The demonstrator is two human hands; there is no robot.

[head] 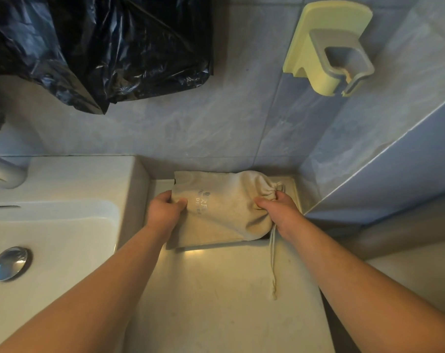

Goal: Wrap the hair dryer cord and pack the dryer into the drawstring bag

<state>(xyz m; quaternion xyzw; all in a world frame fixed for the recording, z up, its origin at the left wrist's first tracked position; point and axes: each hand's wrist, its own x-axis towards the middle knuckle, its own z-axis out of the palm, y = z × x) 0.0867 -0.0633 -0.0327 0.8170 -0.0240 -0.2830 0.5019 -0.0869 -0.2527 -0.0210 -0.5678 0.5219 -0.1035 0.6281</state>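
Bathroom counter (216,289), pale stone, blue tiled wall behind; sink (50,225) at 9 o'clock, black plastic bag (101,47) hanging at 11, empty yellow wall holder (328,44) at 1. Drawstring bag (224,210) lies on its side at the counter's far end, bulging and full, so dryer is judged to be inside already; dryer and cord not visible. Mouth of bag is cinched into a pucker pointing to 3 o'clock. Right hand (280,210) fingers clamped on the gathered neck, thumb pressing into the cloth just left of it. Left hand (165,210) grips the closed bottom end at 9 o'clock, thumb on top, fingers wrapped under the edge. Drawstring (273,263) trails loose toward 6 o'clock across counter. Step: final closing and setting down. Next move probably calls for snugging the string, then letting go.
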